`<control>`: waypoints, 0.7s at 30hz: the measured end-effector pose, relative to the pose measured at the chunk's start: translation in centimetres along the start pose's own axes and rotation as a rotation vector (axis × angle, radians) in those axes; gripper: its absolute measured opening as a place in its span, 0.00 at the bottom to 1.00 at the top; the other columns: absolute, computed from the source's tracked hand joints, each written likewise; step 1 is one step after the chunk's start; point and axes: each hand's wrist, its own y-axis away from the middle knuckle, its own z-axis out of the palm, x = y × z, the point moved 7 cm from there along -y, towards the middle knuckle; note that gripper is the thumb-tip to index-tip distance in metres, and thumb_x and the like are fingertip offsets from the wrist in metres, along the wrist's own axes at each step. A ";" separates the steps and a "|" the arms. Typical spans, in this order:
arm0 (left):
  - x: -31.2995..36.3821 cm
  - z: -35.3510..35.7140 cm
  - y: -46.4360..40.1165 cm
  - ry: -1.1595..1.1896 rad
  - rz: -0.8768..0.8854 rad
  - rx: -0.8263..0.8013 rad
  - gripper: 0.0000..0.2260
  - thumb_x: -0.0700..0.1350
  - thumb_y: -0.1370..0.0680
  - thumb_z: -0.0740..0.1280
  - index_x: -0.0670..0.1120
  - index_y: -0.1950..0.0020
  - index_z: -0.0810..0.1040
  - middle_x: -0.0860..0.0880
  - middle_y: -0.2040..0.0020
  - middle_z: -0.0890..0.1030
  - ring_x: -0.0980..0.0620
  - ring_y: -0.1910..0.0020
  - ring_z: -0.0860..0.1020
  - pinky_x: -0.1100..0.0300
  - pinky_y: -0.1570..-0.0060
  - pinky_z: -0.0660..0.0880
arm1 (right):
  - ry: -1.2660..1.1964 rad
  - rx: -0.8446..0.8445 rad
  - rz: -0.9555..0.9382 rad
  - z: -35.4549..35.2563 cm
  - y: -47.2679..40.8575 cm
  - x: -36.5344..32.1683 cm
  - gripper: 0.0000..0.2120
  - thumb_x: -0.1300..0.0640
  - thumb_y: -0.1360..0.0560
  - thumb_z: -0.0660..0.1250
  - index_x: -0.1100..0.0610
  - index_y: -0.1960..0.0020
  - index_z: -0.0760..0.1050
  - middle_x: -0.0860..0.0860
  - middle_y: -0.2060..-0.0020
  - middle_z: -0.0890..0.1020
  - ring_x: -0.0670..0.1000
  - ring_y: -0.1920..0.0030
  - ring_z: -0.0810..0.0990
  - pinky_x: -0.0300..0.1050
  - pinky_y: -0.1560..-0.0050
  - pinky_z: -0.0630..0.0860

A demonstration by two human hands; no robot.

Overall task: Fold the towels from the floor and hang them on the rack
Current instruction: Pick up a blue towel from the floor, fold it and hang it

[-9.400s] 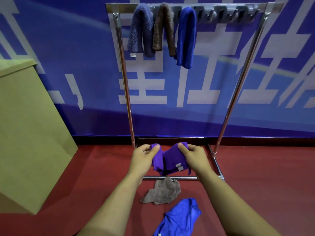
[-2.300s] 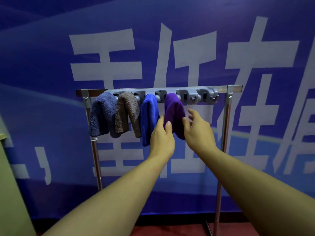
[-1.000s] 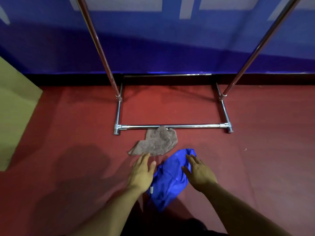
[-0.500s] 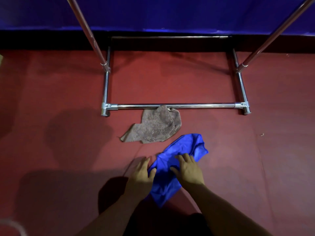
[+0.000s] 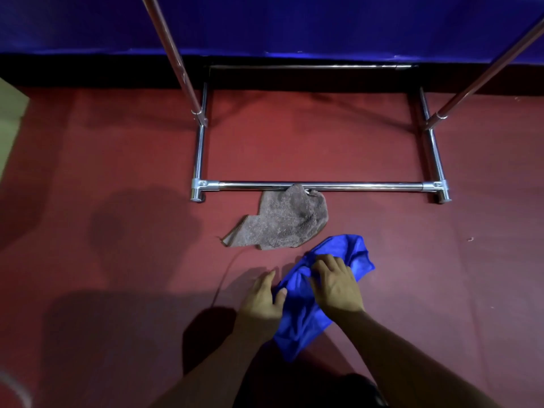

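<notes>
Red floor (image 5: 117,160), blue wall (image 5: 294,22), chrome rack (image 5: 321,186)

Your left hand (image 5: 260,301) and right hand (image 5: 335,285) are showing bare, no gloves, rings or watch in sight. Both your forearms are running uncovered to the bottom edge, no sleeve showing. Something dark is sitting between them; I can't tell what.

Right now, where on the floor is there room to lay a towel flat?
Inside the rack base, the red floor between its side bars is bare. Left of the brown towel, the floor is bare too, though shadowed. It is crowded in front of the rack: the brown towel touches the front bar, and both hands are on the blue towel.
</notes>
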 end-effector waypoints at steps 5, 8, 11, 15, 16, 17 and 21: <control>2.7 -2.1 0.3 0.006 0.022 -0.058 0.26 0.52 0.17 0.61 0.47 0.20 0.61 0.49 0.20 0.64 0.51 0.22 0.62 0.57 0.23 0.57 | -0.182 -0.027 0.014 -3.8 -0.3 -1.1 0.13 0.48 0.25 0.56 0.58 0.54 0.70 0.57 0.63 0.81 0.63 0.57 0.80 0.53 0.53 0.72; 4.8 -4.1 1.0 -0.032 0.052 -0.030 0.26 0.51 0.17 0.63 0.48 0.20 0.62 0.49 0.21 0.65 0.51 0.22 0.62 0.59 0.24 0.57 | -0.309 -0.055 0.112 -6.7 -1.1 -2.0 0.09 0.51 0.18 0.58 0.57 0.49 0.67 0.62 0.60 0.82 0.66 0.55 0.80 0.55 0.57 0.70; 7.5 -7.0 1.9 -0.068 0.072 -0.040 0.27 0.54 0.18 0.63 0.50 0.20 0.61 0.50 0.21 0.65 0.49 0.23 0.65 0.56 0.26 0.61 | -0.417 -0.062 0.153 -10.1 -1.7 -3.2 0.11 0.48 0.17 0.59 0.56 0.48 0.67 0.60 0.58 0.82 0.66 0.51 0.80 0.54 0.55 0.71; 11.6 -12.1 3.1 -0.136 0.158 -0.008 0.27 0.56 0.19 0.64 0.50 0.22 0.65 0.50 0.23 0.69 0.48 0.25 0.68 0.53 0.27 0.65 | -0.464 -0.070 0.136 -15.5 -1.6 -5.3 0.11 0.47 0.17 0.59 0.54 0.49 0.67 0.56 0.59 0.79 0.61 0.55 0.78 0.49 0.57 0.66; 12.7 -13.7 3.4 -0.140 0.179 0.013 0.27 0.56 0.19 0.64 0.49 0.22 0.66 0.48 0.24 0.70 0.47 0.26 0.69 0.53 0.28 0.66 | -0.469 -0.066 0.129 -16.9 -1.5 -5.9 0.10 0.48 0.16 0.59 0.55 0.50 0.67 0.54 0.58 0.78 0.59 0.56 0.76 0.47 0.58 0.62; 13.8 -15.1 3.8 -0.142 0.190 0.027 0.26 0.55 0.19 0.65 0.49 0.23 0.66 0.47 0.24 0.71 0.46 0.27 0.70 0.53 0.28 0.66 | -0.478 -0.055 0.125 -18.2 -1.4 -6.5 0.10 0.49 0.16 0.58 0.56 0.50 0.67 0.53 0.58 0.77 0.56 0.56 0.75 0.46 0.59 0.60; 17.9 -20.1 5.7 -0.185 0.219 0.029 0.28 0.56 0.19 0.65 0.48 0.21 0.63 0.44 0.23 0.67 0.45 0.24 0.67 0.56 0.27 0.63 | -0.586 -0.008 0.100 -23.7 -1.0 -9.5 0.11 0.52 0.15 0.58 0.57 0.53 0.68 0.49 0.61 0.75 0.51 0.57 0.72 0.43 0.58 0.61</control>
